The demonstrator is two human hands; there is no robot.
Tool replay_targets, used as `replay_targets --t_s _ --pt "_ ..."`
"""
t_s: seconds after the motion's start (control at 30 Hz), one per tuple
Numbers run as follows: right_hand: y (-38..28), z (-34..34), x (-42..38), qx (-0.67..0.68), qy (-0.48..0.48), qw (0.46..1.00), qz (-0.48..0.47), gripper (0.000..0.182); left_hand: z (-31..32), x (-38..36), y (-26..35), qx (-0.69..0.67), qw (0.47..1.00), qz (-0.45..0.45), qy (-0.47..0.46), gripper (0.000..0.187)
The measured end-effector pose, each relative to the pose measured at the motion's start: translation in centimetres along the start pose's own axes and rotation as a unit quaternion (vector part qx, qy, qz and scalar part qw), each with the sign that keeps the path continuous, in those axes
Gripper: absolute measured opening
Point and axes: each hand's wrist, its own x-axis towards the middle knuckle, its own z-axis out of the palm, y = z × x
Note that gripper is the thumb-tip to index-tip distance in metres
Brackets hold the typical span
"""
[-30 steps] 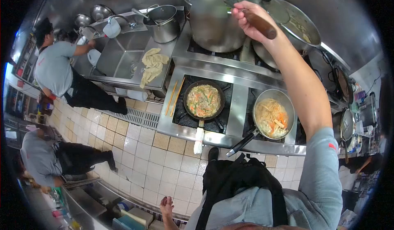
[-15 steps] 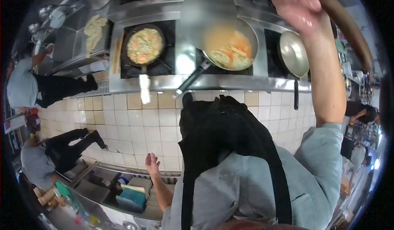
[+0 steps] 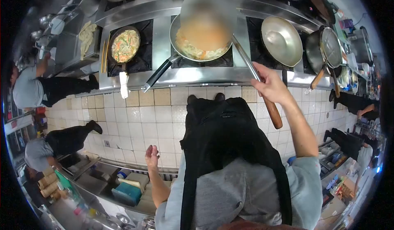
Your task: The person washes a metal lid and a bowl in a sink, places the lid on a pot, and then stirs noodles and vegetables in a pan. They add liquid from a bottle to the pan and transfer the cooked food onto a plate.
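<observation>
- One wooden-handled ladle (image 3: 243, 57) in the grip of the right hand (image 3: 266, 83)
- Three pans: a dark skillet (image 3: 138, 45) and a black-handled frying pan (image 3: 173, 32) left of the grip, a silvery frying pan (image 3: 285, 37) right of it
- Two chopsticks (image 3: 103, 57), far left of the grip
- One cloth (image 3: 86, 37), farther left
- At least one mesh strainer (image 3: 331, 47), right of the grip
- At least four co-workers (image 3: 29, 86), two far to each side

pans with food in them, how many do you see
2: the small dark pan at left, and the middle pan, partly behind the blurred round tool. More may be hidden near the edges.
</observation>
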Motion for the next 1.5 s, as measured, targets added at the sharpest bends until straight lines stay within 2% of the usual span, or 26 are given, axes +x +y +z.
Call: replay_targets --t_s 0.03,0.1,0.13,0.17,0.23,0.3,0.37,0.5,0.63,0.77,0.83,0.9,0.97,1.0,1.1,1.13,1.2,1.23,1.27,1.3,1.4,1.5 --pt "0.9 0.3 -0.8 0.0 0.001 1.0 0.0 0.056 -0.2 0.5 0.4 0.0 1.0 0.001 -0.001 0.072" --pt "2.8 0.9 -2.2 -0.14 0.104 0.983 -0.059 0.055 -0.4 2.0 1.9 0.037 0.999 0.037 -0.012 0.076" --pt "3.6 1.5 -2.4 -0.11 0.14 0.973 -0.146 0.057 -0.7 2.8 2.9 0.058 0.997 0.042 -0.013 0.075" --pt "3.6 1.9 -3.2 -0.112 0.142 0.973 -0.143 0.057 -1.1 3.4 3.8 0.059 0.997 0.041 -0.018 0.075" --pt "1.8 2.3 -4.7 0.036 0.195 0.975 -0.097 0.059 -1.5 4.8 5.2 0.07 0.996 0.057 -0.029 0.073" --pt "-0.5 1.2 -5.7 0.097 0.201 0.973 -0.057 0.06 -2.2 6.3 5.9 0.079 0.993 0.073 -0.04 0.074" --pt "-1.8 -0.3 -5.9 0.192 0.199 0.956 -0.099 0.061 -2.6 6.9 7.1 0.082 0.992 0.084 -0.04 0.075" --pt "-4.5 -3.3 -5.3 0.249 0.199 0.93 -0.184 0.056 -3.1 6.8 8.2 0.089 0.992 0.08 -0.047 0.077" --pt "-6.5 -7.6 -3.6 0.282 0.191 0.914 -0.218 0.052 -3.3 6.1 6.4 0.08 0.993 0.076 -0.038 0.076" --pt "-5.7 -12.8 -1.0 0.369 0.15 0.898 -0.188 0.044 -2.8 2.9 3.0 0.056 0.998 0.029 -0.014 0.071" --pt "-4.7 -15.4 0.9 0.363 0.161 0.901 -0.172 0.037 -2.5 1.8 0.2 0.043 0.999 0.005 -0.015 0.07" --pt "-5.1 -16.0 2.3 0.332 0.212 0.907 -0.149 0.029 -1.6 0.3 -2.1 0.014 1.0 0.006 -0.022 0.07" --pt "-5.2 -16.6 3.4 0.288 0.245 0.918 -0.118 0.017 -0.2 -1.1 -4.2 0.013 0.999 -0.039 0.014 0.071" --pt "-5.2 -17.3 3.7 0.267 0.227 0.93 -0.114 0.014 1.3 -3.1 -4.3 -0.072 0.997 -0.021 0.017 0.068" --pt "-4.5 -19.2 6.0 0.252 0.215 0.937 -0.112 0.013 6.1 -6.6 -4.7 -0.069 0.997 -0.009 0.015 0.067" --pt "-4.0 -19.7 6.9 0.255 0.226 0.934 -0.11 0.014 1.7 -4.1 -4.6 -0.067 0.998 -0.007 0.013 0.067" --pt "-2.9 -20.9 8.1 0.244 0.212 0.939 -0.117 0.013 -24.0 9.1 -3.3 -0.065 0.998 -0.002 0.008 0.067" --pt "-2.2 -21.5 8.7 0.233 0.201 0.944 -0.122 0.013 -32.3 10.8 2.4 -0.063 0.998 0.0 0.005 0.067" --pt "-1.6 -22.1 9.4 0.233 0.198 0.944 -0.124 0.013 -37.7 11.5 5.9 -0.062 0.998 0.002 0.003 0.067" --pt "-1.1 -22.8 10.1 0.222 0.2 0.947 -0.115 0.013 -38.5 10.5 7.8 -0.061 0.998 0.004 0.0 0.067" --pt "-0.4 -23.4 11.1 0.202 0.202 0.953 -0.101 0.013 -31.7 10.6 0.5 -0.057 0.998 0.012 -0.01 0.066" --pt "-0.1 -23.8 11.5 0.198 0.201 0.955 -0.09 0.013 -21.7 7.7 -4.5 -0.049 0.998 0.019 -0.023 0.066"
